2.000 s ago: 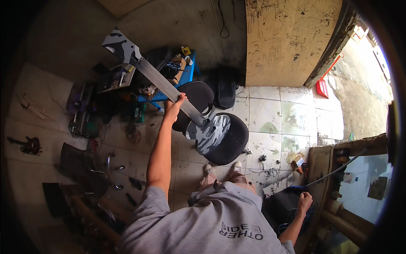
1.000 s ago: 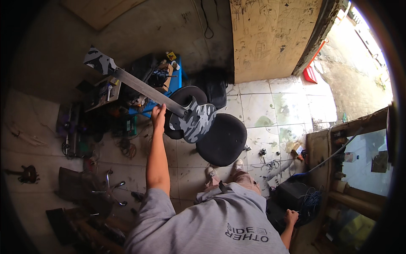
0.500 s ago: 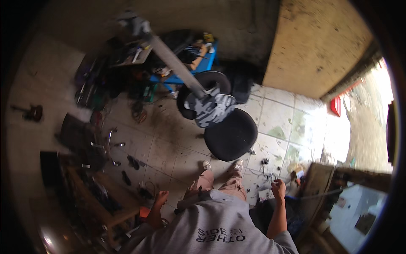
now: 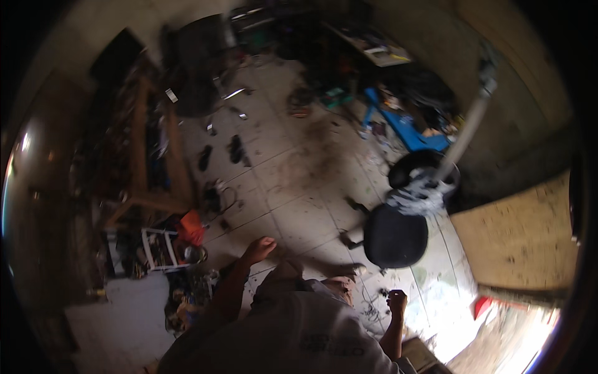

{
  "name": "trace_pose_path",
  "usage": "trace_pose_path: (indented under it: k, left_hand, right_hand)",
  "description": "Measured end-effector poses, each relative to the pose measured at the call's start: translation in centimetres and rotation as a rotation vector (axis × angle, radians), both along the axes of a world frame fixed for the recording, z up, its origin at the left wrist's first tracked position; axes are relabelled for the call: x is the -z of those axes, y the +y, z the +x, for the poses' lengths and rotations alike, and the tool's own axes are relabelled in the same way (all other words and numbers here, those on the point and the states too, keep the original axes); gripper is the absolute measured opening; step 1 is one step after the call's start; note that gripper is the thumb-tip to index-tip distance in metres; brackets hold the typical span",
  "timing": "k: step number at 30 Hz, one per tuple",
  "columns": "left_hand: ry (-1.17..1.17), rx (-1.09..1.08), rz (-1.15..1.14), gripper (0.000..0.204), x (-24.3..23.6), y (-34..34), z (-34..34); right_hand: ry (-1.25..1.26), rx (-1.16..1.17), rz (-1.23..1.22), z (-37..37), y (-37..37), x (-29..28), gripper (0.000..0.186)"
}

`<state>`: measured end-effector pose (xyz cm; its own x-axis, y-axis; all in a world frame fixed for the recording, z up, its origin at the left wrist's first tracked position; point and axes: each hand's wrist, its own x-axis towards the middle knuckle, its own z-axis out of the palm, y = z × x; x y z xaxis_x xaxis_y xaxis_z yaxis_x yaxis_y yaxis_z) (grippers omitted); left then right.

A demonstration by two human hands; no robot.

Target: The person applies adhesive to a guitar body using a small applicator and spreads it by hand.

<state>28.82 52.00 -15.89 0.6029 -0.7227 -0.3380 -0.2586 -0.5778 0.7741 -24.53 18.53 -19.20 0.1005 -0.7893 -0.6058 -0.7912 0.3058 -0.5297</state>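
My left hand (image 4: 260, 248) is held out in front of my body, fingers curled in, and I see nothing in it. Lower on the right, my right hand (image 4: 397, 300) is bent into a loose fist above the tiled floor; nothing shows in it either. Both hands are slightly blurred and touch nothing visible. The nearest large thing is a black chair seat (image 4: 395, 237), ahead to the right. Grey camouflage cloth (image 4: 420, 196) lies at its far edge, against a long pale bar (image 4: 464, 137) that slants up toward the wall.
Left of me are a wooden frame table (image 4: 138, 156), a red-orange container (image 4: 191, 228) and a white rack (image 4: 159, 249). Dark slippers (image 4: 235, 149) and cables litter the tiles (image 4: 299, 209). A cluttered blue table (image 4: 408, 128) stands far right, a wooden panel (image 4: 520, 234) nearer.
My view has swung left, so the chair, bar and blue table sit farther right. The wooden table and slippers appear nearer the middle. Both hands stay curled.
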Motion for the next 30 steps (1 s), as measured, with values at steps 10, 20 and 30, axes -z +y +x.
trace_pose_path:
  k: [10,20,30]
  left_hand:
    - [-0.508,-0.129,0.495,0.017,8.6,25.2,3.7]
    - [0.547,-1.087,0.062,0.059,8.4,18.8,11.6]
    - [0.347,-1.374,0.05,0.051,3.1,18.8,25.0]
  right_hand:
    - [-0.136,-0.68,0.101,31.0,0.9,0.7,0.013]
    - [-0.132,-0.696,0.138,55.4,-7.5,0.7,0.019]
    - [-0.271,-1.316,-0.005,95.7,-8.5,1.5,0.022]
